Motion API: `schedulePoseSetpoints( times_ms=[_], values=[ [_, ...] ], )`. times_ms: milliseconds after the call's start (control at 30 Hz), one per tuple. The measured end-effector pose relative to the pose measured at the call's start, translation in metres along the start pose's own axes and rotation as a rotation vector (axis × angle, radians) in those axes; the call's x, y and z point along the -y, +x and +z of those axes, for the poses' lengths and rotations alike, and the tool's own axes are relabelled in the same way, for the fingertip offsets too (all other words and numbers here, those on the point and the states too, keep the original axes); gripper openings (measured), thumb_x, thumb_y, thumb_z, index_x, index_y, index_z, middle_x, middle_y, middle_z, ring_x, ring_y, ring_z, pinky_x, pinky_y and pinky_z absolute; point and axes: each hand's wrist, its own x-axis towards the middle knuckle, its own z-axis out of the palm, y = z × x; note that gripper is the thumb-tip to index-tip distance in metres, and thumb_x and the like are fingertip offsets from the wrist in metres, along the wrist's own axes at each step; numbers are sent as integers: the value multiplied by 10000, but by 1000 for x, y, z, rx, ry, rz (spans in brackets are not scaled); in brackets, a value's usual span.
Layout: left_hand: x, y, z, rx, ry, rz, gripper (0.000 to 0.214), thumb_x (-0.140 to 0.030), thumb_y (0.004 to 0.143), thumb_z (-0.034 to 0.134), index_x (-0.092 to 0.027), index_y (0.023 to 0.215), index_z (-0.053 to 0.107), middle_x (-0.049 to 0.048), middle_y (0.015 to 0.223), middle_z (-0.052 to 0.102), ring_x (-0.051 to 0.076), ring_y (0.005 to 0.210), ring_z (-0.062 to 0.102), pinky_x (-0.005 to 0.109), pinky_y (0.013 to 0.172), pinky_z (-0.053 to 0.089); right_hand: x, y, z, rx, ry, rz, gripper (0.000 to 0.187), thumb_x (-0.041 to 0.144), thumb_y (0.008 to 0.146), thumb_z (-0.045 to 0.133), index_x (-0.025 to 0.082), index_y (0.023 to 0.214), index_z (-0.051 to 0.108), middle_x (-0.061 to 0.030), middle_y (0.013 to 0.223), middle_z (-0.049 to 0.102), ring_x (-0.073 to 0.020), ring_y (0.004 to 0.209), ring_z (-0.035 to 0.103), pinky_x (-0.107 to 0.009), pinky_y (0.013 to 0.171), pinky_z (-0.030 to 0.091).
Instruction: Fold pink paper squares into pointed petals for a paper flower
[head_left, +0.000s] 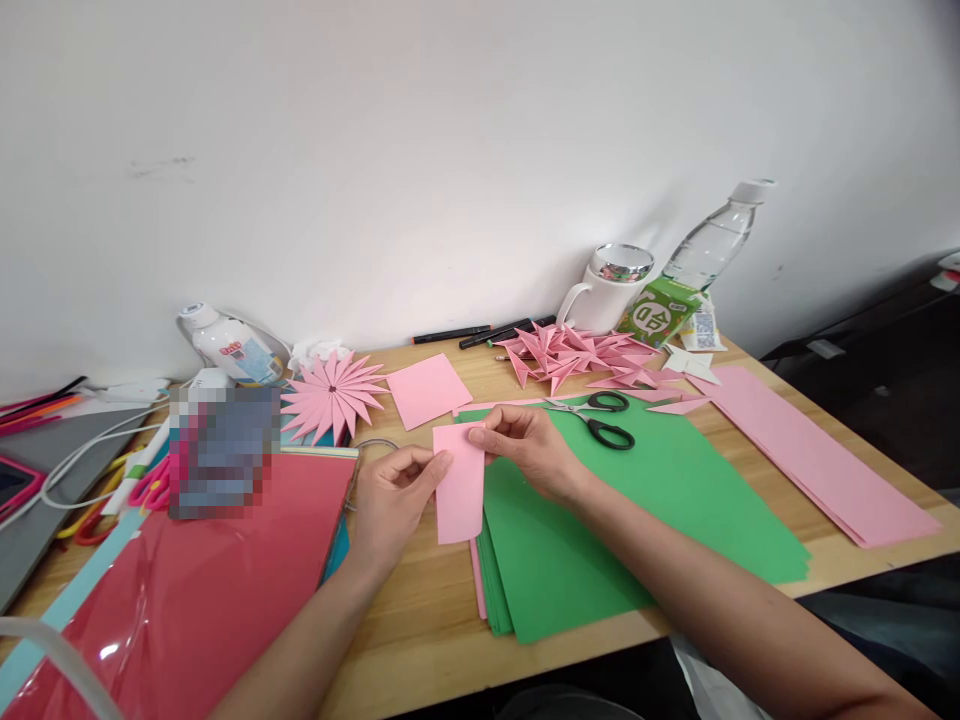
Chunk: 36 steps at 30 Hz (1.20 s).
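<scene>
Close to the near edge of the worktop [420, 605] lies a stack of green sheets [630, 540], one corner pointing at that edge. Left of it, a large red sheet [232, 550] slants away from the near side.

Over the strip of bare wood beside the green stack's left edge is a small oblong of pink paper [459, 500], held upright. Its long axis runs near to far — the lower short end faces the worktop's near edge, the upper one the back edge by the wall. The left hand [394, 490] pinches its left long side, thumb on the face, fingers curled behind; the right hand [529, 450] is closed on the upper right corner between thumb and fingers.

Just beyond the right hand, scissors [600, 415] lie on the green stack, blades towards that hand. A stack of long pink strips [817, 450] follows the worktop's right edge.

Farther off sit a pink square [429, 390], a spiky pink paper wheel [337, 385] and — nearer the far right corner — a heap of folded pink pieces [574, 350], with a white mug [609, 295] behind.
</scene>
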Motion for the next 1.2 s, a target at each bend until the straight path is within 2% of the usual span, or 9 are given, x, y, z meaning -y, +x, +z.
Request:
schedulePoseSetpoints(
  times_ms=[233,767,900,1200],
  values=[
    [-9,-4,2,-81,29,169,185,-355,674,708,-180,618,690,2,605,638,119,569,532,204,516,439,3,-1,0,0,-13,-32,302,394,563,804,169,577,603,33,560,602,-82,515,516,-230,518,448],
    [-2,-2,0,-12,-28,88,117,-274,691,693,-170,636,685,-18,590,616,88,530,494,175,480,412,2,-1,0,5,1,-23,284,345,561,809,165,584,590,37,567,590,-80,517,502,-233,531,419],
    [3,-1,-1,4,-86,59,121,-292,715,679,-174,728,703,-24,598,612,84,512,499,169,454,412,1,-2,1,38,10,-8,285,337,559,811,161,582,587,35,586,597,-75,525,504,-227,533,417],
    [6,1,-4,-43,-76,109,113,-269,717,689,-164,675,695,-25,590,600,68,496,482,157,443,400,-3,-3,2,58,7,-8,278,314,545,818,152,587,596,43,558,584,-68,512,495,-215,518,399]
  ],
)
